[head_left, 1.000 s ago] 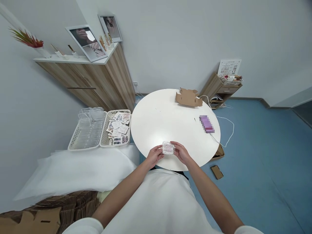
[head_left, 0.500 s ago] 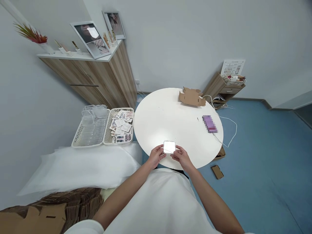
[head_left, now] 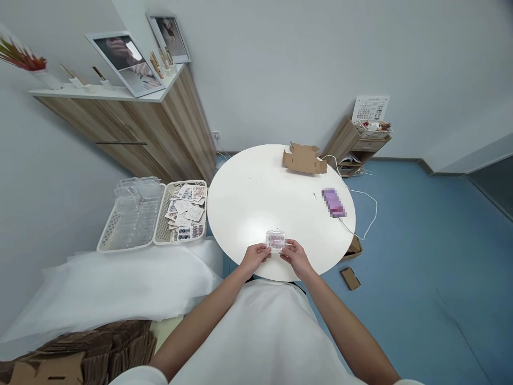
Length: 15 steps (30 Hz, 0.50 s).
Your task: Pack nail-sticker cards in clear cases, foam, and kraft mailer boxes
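Note:
Between my two hands is a small clear plastic case [head_left: 276, 240] with rows of pinkish pieces, seemingly press-on nails, showing through its lid. My left hand [head_left: 256, 258] pinches the case at its left lower corner. On the opposite side, my right hand [head_left: 295, 256] grips the right edge, thumb toward the front. Both hands are at the near edge of the round white table [head_left: 240, 198]. An unfolded brown cardboard box [head_left: 304, 159] lies at the table's far side. A blurred-out purple object [head_left: 333, 203] with a white cable rests on the right.
Left of the table stand a white basket of clear plastic cases [head_left: 134, 219] and a basket of printed cards [head_left: 185, 211]. White foam sheets [head_left: 120, 291] and stacked flat cardboard [head_left: 100, 347] lie nearer. A small brown box [head_left: 350, 278] is on the floor. A wooden cabinet [head_left: 176, 117] stands behind.
The case has tilted in my hands: its lid was a bright white glare and now shows the pinkish rows inside. My view has turned slightly right.

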### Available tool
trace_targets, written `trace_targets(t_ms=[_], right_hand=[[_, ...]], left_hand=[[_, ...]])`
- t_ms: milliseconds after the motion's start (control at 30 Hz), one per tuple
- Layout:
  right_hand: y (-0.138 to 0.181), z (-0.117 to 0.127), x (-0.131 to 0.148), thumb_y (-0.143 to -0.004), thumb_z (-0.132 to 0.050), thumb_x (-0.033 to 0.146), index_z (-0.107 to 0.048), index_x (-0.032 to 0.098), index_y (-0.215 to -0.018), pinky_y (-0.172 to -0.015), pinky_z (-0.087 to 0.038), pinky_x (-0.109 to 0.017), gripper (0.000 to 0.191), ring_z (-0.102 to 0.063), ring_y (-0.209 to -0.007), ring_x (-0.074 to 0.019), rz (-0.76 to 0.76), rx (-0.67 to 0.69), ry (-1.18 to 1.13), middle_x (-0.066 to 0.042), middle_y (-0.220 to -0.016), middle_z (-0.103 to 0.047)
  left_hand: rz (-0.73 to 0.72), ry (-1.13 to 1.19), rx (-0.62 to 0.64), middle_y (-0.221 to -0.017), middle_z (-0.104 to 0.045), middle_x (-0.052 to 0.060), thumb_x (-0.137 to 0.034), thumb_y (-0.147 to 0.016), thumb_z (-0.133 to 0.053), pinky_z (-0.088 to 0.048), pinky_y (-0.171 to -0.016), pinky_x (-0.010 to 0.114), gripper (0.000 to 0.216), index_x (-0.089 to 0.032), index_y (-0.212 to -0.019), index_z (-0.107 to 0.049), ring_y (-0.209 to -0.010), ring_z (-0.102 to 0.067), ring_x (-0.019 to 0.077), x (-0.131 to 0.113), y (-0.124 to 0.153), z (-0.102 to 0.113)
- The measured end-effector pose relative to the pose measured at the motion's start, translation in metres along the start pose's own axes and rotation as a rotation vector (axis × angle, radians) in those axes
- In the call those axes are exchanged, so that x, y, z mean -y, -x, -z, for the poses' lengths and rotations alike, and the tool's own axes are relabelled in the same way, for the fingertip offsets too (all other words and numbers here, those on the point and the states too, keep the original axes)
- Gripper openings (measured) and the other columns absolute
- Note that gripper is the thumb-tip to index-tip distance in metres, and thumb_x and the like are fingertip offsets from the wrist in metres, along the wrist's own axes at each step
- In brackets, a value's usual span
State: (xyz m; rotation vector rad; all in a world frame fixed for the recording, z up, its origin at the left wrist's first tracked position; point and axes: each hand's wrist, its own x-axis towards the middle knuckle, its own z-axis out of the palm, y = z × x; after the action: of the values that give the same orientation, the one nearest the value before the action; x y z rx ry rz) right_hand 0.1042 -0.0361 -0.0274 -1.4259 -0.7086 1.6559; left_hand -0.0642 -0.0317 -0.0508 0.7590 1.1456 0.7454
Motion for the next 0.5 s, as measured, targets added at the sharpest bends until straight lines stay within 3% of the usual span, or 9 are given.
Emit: trace_targets(t_ms=[100,333,500], right_hand=[[-0.004,0.007,0.004,-0.06,-0.067,0.033,-0.052,0.022,-0.088,-0.074,-0.049,-0.032,0.033,-0.057,-0.081,-0.0148,-0.012,0.041,0.011,-0.002,-0.087,-0.058],[-0.026,0.017,0.006,-0.056,-0.071,0.033,-0.05,0.021,-0.086,-0.071,-0.05,-0.033,0.038,-0.056,-0.069,-0.0135,-0.037,0.059,0.06,0.003,-0.065,-0.053],[-0.039,0.018,0.007,-0.057,-0.069,0.034,-0.047,0.023,-0.091,-0.07,-0.05,-0.033,0.041,-0.057,-0.073,-0.015,-0.021,0.063,0.108,0.001,-0.073,-0.055]], left_hand=[[-0.028,-0.01,-0.011,-0.072,-0.062,0.006,-0.044,-0.062,-0.064,-0.041,-0.063,0.024,0.034,-0.013,-0.077,-0.062,-0.069,-0.056,0.0138,0.002,-0.005,-0.006],[-0.069,-0.035,-0.173,-0.07,-0.061,0.004,-0.043,-0.063,-0.064,-0.039,-0.057,0.022,0.031,-0.014,-0.074,-0.062,-0.059,-0.051,0.0111,0.012,-0.014,-0.016],[-0.072,-0.009,-0.306,-0.068,-0.061,0.003,-0.041,-0.065,-0.063,-0.04,-0.062,0.024,0.042,-0.015,-0.098,-0.058,-0.063,-0.054,0.0122,0.015,-0.019,-0.027]])
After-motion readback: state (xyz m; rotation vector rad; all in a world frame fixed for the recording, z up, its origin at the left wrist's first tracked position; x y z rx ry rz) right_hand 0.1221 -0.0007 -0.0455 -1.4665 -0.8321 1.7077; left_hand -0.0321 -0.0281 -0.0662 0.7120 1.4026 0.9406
